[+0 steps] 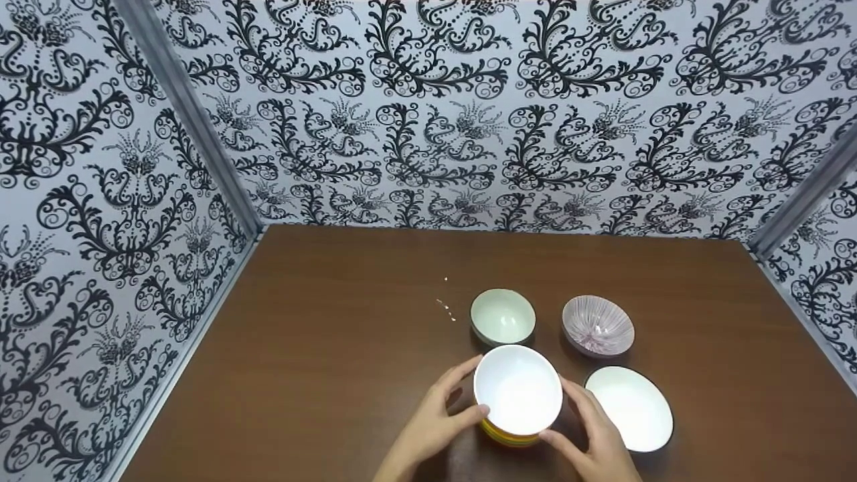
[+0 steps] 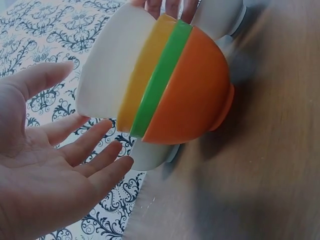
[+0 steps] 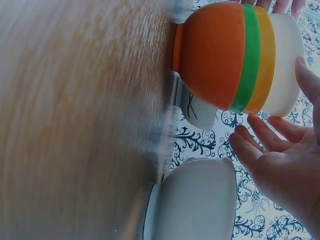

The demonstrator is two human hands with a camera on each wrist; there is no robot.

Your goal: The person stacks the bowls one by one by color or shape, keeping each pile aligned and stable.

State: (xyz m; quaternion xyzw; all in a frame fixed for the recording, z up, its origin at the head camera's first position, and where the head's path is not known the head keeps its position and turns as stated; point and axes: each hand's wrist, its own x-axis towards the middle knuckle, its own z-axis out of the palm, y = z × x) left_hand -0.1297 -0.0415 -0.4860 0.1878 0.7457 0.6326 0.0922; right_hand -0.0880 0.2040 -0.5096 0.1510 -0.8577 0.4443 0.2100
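One white bowl (image 1: pixel 517 389), one yellow bowl (image 2: pixel 145 75), one green bowl (image 2: pixel 161 80) and one orange bowl (image 2: pixel 195 90) stand nested, lower centre of the head view; left hand (image 1: pixel 432 418) and right hand (image 1: pixel 597 442) flank them, fingers loosely spread, gripping nothing; three other pieces: pale-green bowl (image 1: pixel 503 316) above, striped bowl (image 1: pixel 598 326) upper right, white dish (image 1: pixel 633 408) right, partly hidden by the right hand.

Pale green bowl (image 1: pixel 503 316), purple-streaked bowl (image 1: pixel 598 326) near it on R, white dish (image 1: pixel 629 410) w/ dark rim nearer cam. All on brown tbl (image 1: pixel 321 321); few light specks (image 1: pixel 446 307) L of green one. Blk/wht scroll-pattern walls (image 1: pixel 428 120), grey corner posts (image 1: pixel 194 114).
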